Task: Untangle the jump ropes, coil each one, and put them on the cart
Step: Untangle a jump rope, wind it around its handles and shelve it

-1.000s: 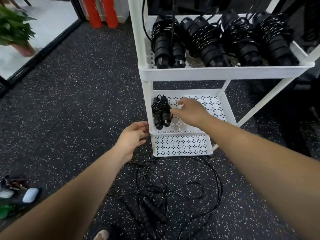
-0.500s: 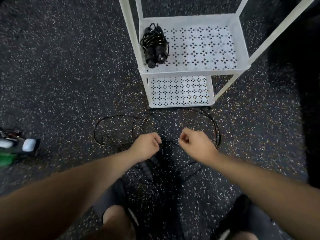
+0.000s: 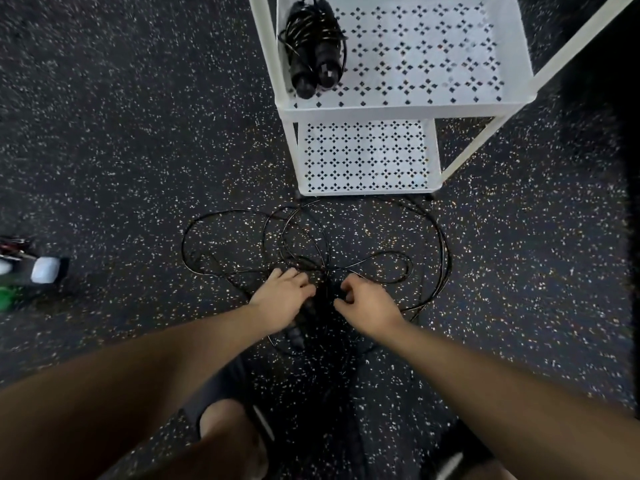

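While the speckled rubber floor [image 3: 138, 168] holds a tangled rope [image 3: 325, 268] in thin glossy loops, not yet coiled, the left hand [image 3: 282, 299] rests flat-fingered on its ridged black handles [image 3: 296, 336]. The right hand [image 3: 363, 304] curls, grip unclear. One coiled rope [image 3: 313, 53] lies finished on the white perforated cart [image 3: 408, 107].

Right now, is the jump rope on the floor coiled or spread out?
Spread out. The floor rope lies in wide, loose loops that cross one another in front of the cart; only the shelf rope is coiled.
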Tool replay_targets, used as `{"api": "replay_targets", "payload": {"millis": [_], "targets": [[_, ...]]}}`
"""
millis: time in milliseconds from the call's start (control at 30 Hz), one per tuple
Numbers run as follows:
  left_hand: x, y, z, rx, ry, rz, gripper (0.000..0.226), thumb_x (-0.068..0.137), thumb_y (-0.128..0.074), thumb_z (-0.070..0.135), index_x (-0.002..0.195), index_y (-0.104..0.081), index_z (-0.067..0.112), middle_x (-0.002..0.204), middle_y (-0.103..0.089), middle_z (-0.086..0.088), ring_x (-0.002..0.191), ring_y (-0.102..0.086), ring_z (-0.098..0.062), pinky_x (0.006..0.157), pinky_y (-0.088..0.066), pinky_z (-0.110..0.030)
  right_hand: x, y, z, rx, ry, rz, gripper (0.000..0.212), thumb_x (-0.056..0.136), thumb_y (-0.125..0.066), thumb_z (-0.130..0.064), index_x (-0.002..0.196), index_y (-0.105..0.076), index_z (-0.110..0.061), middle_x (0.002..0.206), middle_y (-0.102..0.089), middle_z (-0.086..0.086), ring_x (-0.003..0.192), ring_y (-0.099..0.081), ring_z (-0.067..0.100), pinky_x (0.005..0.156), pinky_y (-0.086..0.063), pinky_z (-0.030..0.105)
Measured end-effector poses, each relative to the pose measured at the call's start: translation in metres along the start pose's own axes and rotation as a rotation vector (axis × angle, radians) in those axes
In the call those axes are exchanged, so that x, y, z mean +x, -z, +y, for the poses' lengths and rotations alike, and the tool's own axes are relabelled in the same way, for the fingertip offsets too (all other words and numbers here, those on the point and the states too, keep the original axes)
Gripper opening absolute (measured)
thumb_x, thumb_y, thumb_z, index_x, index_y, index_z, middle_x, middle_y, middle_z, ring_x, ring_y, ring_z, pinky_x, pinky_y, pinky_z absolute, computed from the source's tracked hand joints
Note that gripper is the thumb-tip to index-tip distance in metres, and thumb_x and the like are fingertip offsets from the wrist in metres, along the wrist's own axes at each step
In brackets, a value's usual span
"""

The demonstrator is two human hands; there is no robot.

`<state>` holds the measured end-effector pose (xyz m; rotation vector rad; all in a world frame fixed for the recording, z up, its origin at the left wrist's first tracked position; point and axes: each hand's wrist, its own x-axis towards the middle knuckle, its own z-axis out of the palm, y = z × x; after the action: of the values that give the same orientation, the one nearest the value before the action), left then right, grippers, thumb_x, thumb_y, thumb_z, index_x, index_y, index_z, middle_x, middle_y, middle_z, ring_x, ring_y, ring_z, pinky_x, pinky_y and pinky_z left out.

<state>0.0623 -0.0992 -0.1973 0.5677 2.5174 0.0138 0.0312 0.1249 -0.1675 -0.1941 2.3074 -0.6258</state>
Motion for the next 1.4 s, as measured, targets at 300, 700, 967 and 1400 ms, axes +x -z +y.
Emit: {"api": "replay_targets", "payload": {"millis": [300,700,967,1400], "targets": [[-0.001,0.051,0.022,-0.539,-0.051,0.311,0.050,0.095,-0.071,0.039,0.142,-0.055,0.040,0.130,-0.059,0.020,0.122,-0.057,-0.005,0.108,-0.037,-0.034,-0.006,0.037,-0.014,-0.003,0.037,-0.091,0.028,0.091,-0.069,-0.036,0.112,-0.061,-0.020,0.096,-0.072,0.002,0.089,-0.069,0.026,0.072,-0.054,0.035],[-0.038,0.078,-0.030,-0.960,0.312,0.366,0.018,0.104,-0.063,0.049,0.095,-0.072,0.035,0.072,-0.068,0.020,0.062,-0.060,0.003,0.063,-0.046,-0.023,-0.070,0.142,0.027,0.589,-0.046,-0.028,0.018,0.099,-0.069,-0.020,0.104,-0.061,-0.004,0.073,-0.061,0.003,0.064,-0.054,0.019,0.061,-0.043,0.037],[-0.076,0.163,-0.029,-0.755,0.199,0.380,0.020,0.105,-0.058,0.049,0.102,-0.075,0.039,0.077,-0.070,0.019,0.052,-0.055,-0.003,0.050,-0.044,-0.021,-0.145,0.180,0.015,0.792,-0.043,0.023,0.018,0.102,-0.068,-0.013,0.118,-0.063,-0.007,0.078,-0.065,0.009,0.071,-0.059,0.023,0.070,-0.047,0.041],[-0.151,0.411,0.092,-0.622,-0.113,0.289,0.021,0.103,-0.053,0.063,0.095,-0.070,0.053,0.060,-0.063,0.017,0.051,-0.052,-0.008,0.057,-0.053,-0.034,-0.274,0.278,-0.125,1.266,0.173,0.036,0.044,0.090,-0.080,-0.016,0.129,-0.065,-0.007,0.102,-0.071,0.019,0.092,-0.068,0.032,0.093,-0.051,0.048]]}}
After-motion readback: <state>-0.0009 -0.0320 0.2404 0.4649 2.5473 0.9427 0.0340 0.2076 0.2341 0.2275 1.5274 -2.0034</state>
